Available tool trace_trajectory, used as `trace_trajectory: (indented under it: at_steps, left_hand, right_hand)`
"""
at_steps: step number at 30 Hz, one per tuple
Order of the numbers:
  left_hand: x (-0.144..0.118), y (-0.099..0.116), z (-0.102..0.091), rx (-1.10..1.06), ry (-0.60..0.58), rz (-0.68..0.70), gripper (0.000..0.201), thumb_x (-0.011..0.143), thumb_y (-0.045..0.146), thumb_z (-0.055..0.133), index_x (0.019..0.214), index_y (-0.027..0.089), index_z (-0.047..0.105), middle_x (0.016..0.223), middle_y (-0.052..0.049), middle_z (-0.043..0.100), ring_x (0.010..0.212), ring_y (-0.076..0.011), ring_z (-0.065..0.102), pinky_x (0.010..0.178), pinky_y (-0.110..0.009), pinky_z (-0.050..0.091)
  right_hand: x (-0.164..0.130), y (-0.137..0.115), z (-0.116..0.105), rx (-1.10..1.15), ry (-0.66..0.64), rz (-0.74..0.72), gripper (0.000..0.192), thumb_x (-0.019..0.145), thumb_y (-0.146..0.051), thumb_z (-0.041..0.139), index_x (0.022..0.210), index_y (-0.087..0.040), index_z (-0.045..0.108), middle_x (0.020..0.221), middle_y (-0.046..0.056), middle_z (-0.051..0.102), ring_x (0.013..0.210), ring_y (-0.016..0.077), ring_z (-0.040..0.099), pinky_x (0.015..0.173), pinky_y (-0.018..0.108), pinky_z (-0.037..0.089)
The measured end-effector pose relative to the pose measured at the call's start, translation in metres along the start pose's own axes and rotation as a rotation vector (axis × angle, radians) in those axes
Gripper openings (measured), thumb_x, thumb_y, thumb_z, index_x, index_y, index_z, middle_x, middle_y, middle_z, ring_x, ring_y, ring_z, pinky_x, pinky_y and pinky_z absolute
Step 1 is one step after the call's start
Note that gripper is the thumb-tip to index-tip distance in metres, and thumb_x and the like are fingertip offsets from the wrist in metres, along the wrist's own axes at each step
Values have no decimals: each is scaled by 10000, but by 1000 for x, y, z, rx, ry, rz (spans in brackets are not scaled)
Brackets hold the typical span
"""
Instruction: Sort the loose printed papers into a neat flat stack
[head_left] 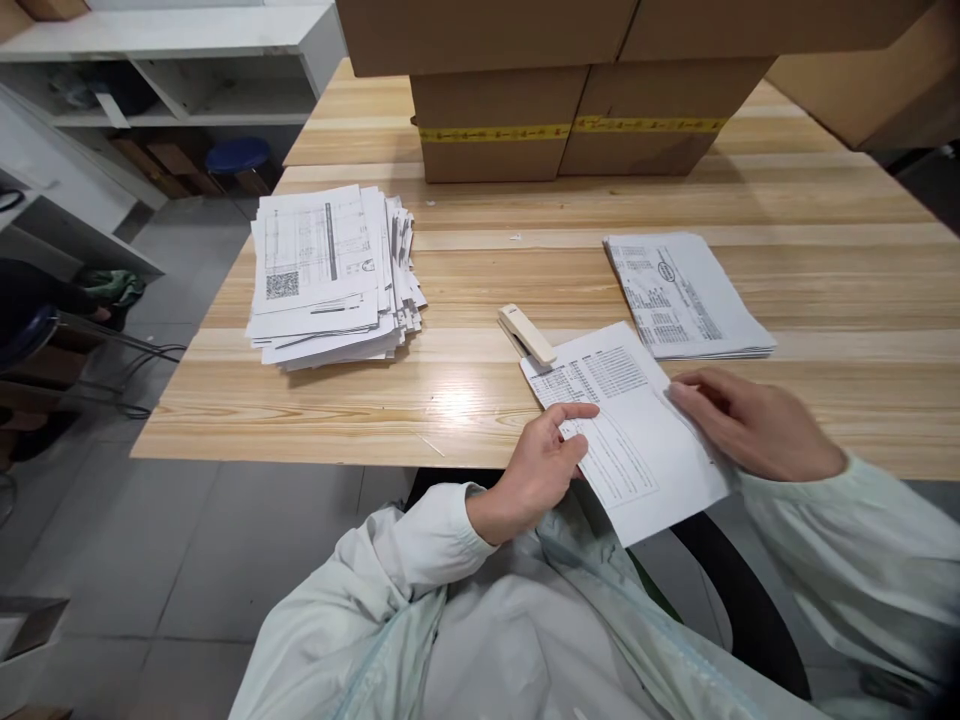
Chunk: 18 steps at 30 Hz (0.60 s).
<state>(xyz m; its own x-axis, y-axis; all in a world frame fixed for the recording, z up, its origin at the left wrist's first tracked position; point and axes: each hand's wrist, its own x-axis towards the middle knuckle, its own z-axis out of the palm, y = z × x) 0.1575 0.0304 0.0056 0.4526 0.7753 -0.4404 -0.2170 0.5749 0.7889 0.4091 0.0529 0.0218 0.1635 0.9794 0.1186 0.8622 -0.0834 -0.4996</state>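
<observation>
A printed sheet of paper lies tilted over the table's front edge, its near part reaching out past the edge. My left hand grips its left side, with thumb and forefinger on top and the other fingers hidden or curled below. On the opposite side, my right hand holds the sheet's right edge; the fingertips are partly hidden. A cream stapler rests at the paper's far left corner, apart from both hands. Just beyond the sheet is a smaller stack of printed papers.
A tall, uneven pile of printed papers stands at the left of the wooden table. Cardboard boxes with yellow tape are stacked at the back. White shelving and a blue stool are at the left.
</observation>
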Motion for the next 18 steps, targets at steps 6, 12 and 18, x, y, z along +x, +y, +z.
trace_trajectory:
  at_steps: [6,12,18]
  left_hand:
    - [0,2,1,-100,3,-13,334,834,128,577,1166,155,585,757,17,628,659,-95,596,647,-219,489]
    - [-1,5,4,-127,36,-22,309,851,123,557,1159,139,569,787,6,647,684,-98,622,681,-229,529]
    - [1,4,4,-111,53,-28,341,818,98,564,1157,136,572,716,34,599,626,-88,578,615,-196,488]
  right_hand:
    - [29,-35,-64,-432,141,-294,695,882,-823,289,963,-289,726,690,73,679,508,170,500,526,341,313]
    - [82,-127,16,-23,22,-776,371,1022,-390,391,1056,-191,703,1016,101,731,904,233,620,843,410,465]
    - [107,-154,115,5,-109,-821,404,1035,-337,346,1235,-121,623,1257,161,648,1179,298,508,1037,476,396]
